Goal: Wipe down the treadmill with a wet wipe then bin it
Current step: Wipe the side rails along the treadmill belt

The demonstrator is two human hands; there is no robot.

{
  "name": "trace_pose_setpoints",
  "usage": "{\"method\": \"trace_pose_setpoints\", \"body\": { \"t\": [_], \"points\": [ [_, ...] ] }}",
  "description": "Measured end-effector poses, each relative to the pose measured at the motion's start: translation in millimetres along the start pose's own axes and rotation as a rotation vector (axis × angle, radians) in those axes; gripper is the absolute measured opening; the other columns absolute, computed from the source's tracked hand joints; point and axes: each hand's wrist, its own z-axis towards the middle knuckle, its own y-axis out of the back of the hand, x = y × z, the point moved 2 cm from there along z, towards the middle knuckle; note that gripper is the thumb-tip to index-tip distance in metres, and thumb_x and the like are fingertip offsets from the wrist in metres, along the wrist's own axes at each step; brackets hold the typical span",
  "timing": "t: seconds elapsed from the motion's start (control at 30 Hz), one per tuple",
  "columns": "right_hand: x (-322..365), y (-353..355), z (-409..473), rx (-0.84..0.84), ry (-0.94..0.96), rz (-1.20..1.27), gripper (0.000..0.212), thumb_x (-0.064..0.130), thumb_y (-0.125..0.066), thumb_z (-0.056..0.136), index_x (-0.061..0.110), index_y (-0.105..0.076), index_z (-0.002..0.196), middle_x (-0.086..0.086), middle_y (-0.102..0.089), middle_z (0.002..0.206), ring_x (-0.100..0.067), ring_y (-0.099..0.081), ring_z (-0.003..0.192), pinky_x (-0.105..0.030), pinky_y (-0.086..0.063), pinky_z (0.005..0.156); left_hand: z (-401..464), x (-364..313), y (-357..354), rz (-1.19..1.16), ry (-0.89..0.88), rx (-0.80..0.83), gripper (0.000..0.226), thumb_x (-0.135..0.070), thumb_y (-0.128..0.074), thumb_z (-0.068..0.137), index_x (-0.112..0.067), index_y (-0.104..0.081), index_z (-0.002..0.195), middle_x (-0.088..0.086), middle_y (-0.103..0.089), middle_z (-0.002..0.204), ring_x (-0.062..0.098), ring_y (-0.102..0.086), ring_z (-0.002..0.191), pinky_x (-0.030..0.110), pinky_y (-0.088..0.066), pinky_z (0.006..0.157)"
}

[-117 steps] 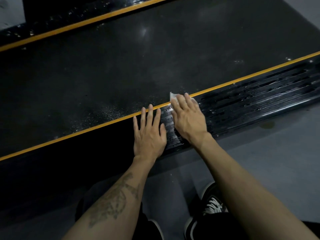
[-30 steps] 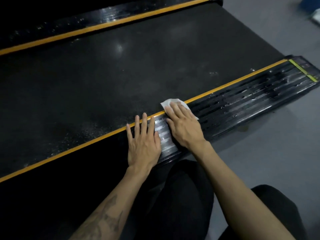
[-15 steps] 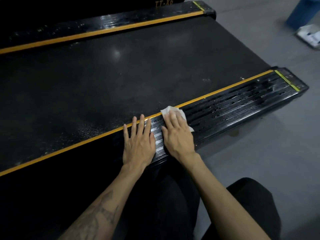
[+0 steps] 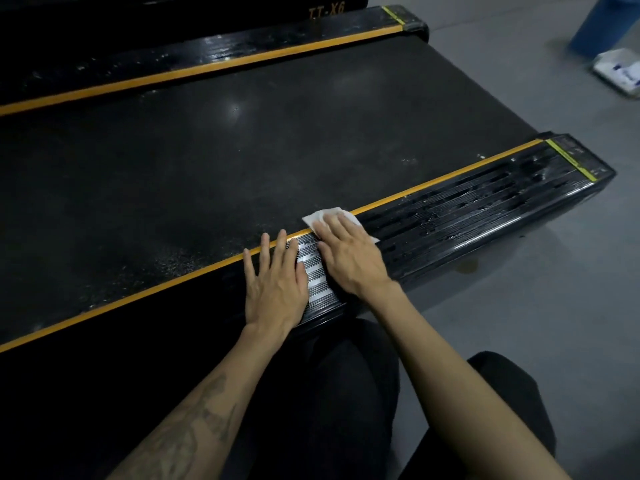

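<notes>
The black treadmill belt (image 4: 242,143) fills the middle of the view, edged by yellow stripes. Its ribbed near side rail (image 4: 467,209) shines wet toward the right end. My right hand (image 4: 349,254) lies flat on this rail, pressing the white wet wipe (image 4: 323,215) against the rail and the yellow stripe; the wipe's corners stick out beyond the fingertips. My left hand (image 4: 275,280) rests flat on the rail just left of it, fingers spread, holding nothing.
The far side rail (image 4: 242,53) runs along the top. Grey floor (image 4: 536,323) lies to the right. A white packet (image 4: 620,72) sits on the floor at the top right next to a blue object (image 4: 606,22). My dark-clothed knees (image 4: 346,393) are below.
The view has shifted left and back, so the rail's right end and the packet now show. Both hands stay on the rail, the right one still pressing the wipe at the yellow stripe.
</notes>
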Motion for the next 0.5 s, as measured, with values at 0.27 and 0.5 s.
{"method": "trace_pose_setpoints", "body": {
  "t": [0.27, 0.5],
  "points": [
    [15, -5, -24, -0.181, -0.127, -0.008, 0.057, 0.028, -0.031, 0.102, -0.002, -0.048, 0.148, -0.02, -0.049, 0.153, -0.035, -0.043, 0.144, -0.044, -0.033, 0.122, 2, -9, 1, -0.002, 0.054, -0.012, 0.065, -0.044, -0.008, 0.106, -0.016, -0.033, 0.159, 0.003, -0.013, 0.172, 0.023, 0.001, 0.16, 0.056, -0.003, 0.128],
    [-14, -1, -14, -0.129, -0.128, -0.033, 0.062, 0.038, -0.018, 0.106, 0.006, -0.043, 0.153, -0.017, -0.04, 0.16, -0.032, -0.031, 0.151, -0.045, -0.028, 0.123, 4, -10, -3, 0.016, 0.041, -0.045, 0.07, -0.049, -0.008, 0.103, -0.015, -0.032, 0.159, 0.006, -0.014, 0.172, 0.027, -0.006, 0.159, 0.058, -0.007, 0.127]
  ]
}}
